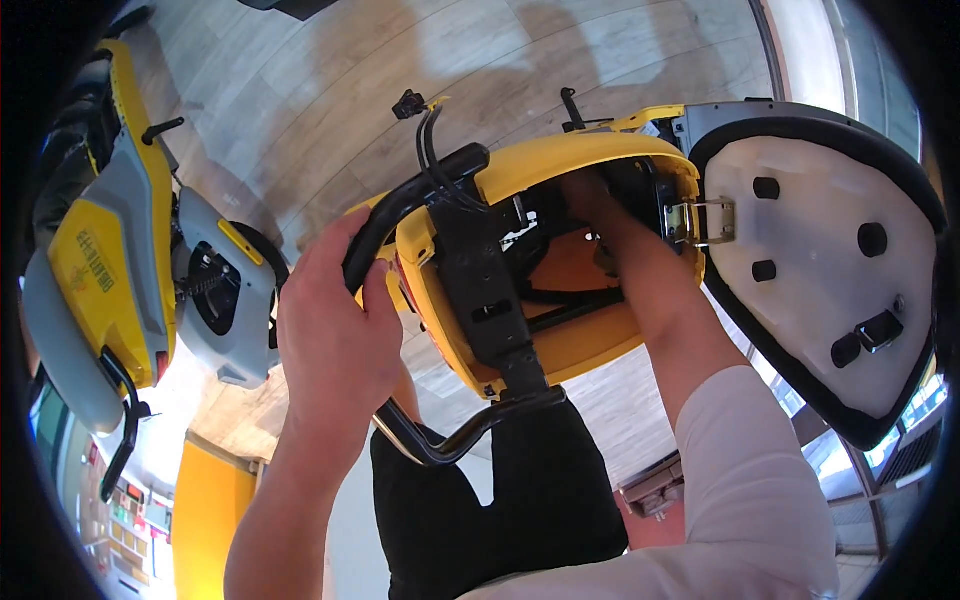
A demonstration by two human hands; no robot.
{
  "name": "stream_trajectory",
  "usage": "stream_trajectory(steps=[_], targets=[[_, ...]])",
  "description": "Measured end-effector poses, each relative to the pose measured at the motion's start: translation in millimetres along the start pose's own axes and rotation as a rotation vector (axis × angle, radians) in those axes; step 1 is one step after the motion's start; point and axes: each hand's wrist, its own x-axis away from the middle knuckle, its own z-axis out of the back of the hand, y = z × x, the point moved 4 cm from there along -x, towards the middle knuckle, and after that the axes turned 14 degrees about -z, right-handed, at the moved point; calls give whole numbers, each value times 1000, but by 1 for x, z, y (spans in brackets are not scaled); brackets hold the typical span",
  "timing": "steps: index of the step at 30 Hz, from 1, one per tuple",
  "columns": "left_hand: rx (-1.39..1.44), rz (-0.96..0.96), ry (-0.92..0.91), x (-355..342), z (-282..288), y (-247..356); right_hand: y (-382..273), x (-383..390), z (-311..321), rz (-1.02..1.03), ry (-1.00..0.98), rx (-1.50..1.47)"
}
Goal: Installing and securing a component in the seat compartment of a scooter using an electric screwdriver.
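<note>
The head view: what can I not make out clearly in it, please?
All in the head view:
Right hand: fingers lost in shadow inside the yellow plastic shell.
Black-edged white panel: hides its own far side.
Small black plastic connector: details too small.

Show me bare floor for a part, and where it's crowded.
Bare floor lies between the grey-yellow scooter and the wire connector, and beyond the yellow housing. Crowded: inside the housing, where a black bracket crosses and the right hand reaches in. The left hand grips a black rail.
</note>
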Motion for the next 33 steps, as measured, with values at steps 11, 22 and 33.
stream_trajectory(steps=[11,22,33], targets=[[6,-68,23,-4,-5,10,32,-54,-26,131,-222,154],[-165,-101,9,5,4,-5,-69,147,192,-201,-318,-436],[-99,-127,-61,2,2,-2,-161,310,179,-360,574,-782]])
